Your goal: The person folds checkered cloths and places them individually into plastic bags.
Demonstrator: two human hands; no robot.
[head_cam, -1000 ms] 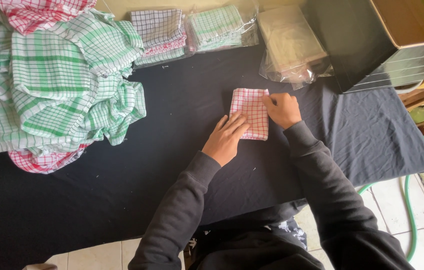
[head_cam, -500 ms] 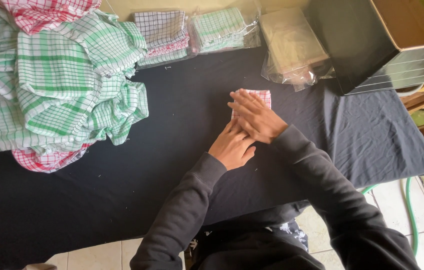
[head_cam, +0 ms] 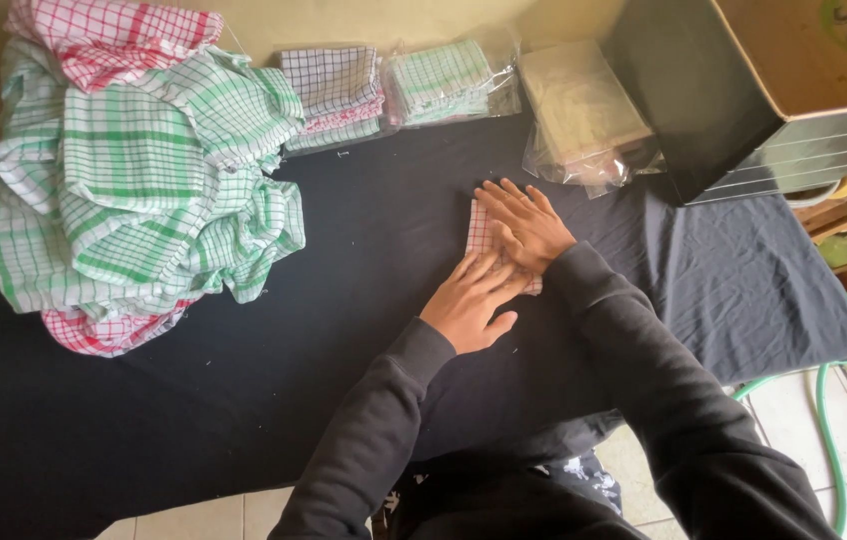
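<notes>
A small folded cloth (head_cam: pixel 480 228) with a red-and-white check lies on the black-covered table (head_cam: pixel 274 400), mostly hidden under my hands. My right hand (head_cam: pixel 526 225) lies flat on it, fingers spread and pointing away from me. My left hand (head_cam: pixel 474 298) presses flat on the cloth's near end, fingers together and touching the right hand. Neither hand grips anything.
A big heap of green and red checked cloths (head_cam: pixel 134 180) fills the table's left side. Clear bags of folded cloths (head_cam: pixel 394 85) and an empty clear bag (head_cam: pixel 584 115) lie along the far edge. A dark box (head_cam: pixel 744 90) stands far right. A green hose (head_cam: pixel 829 400) lies on the floor.
The cloth was folded smaller. My right hand swept over it and now lies flat on top, while my left hand moved up against it.
</notes>
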